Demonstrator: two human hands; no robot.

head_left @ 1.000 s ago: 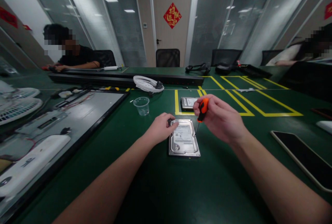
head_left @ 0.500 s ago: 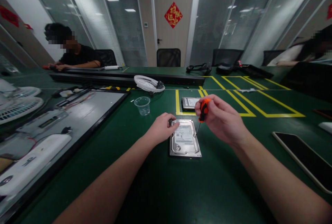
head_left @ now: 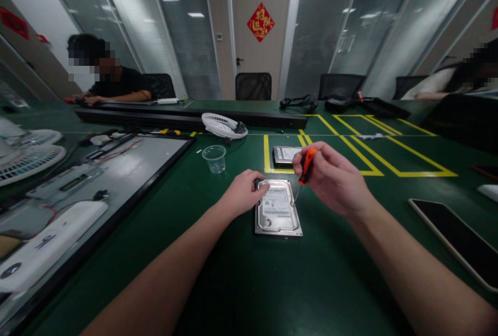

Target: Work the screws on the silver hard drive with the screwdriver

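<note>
A silver hard drive point(head_left: 277, 211) with a white label lies flat on the green table. My left hand point(head_left: 246, 191) grips its far left edge, thumb on the top face and fingers along the side. Pinched in my right hand point(head_left: 330, 175) is an orange and black screwdriver point(head_left: 307, 166), tilted, its thin shaft reaching down to the drive's right edge. The tip meets the edge around its middle; any screw there is too small to make out. Just behind, a second hard drive point(head_left: 285, 155) is partly covered by my right hand.
A clear plastic cup point(head_left: 215, 159) stands left of the drives. A large panel with electronic parts point(head_left: 143, 162) fills the left side, and a white fan guard point(head_left: 223, 126) lies behind. A phone point(head_left: 451, 235) lies at right. Two people sit across the table.
The screwdriver's handle has turned slightly in my right hand, showing more orange. My left hand and the hard drive keep their places.
</note>
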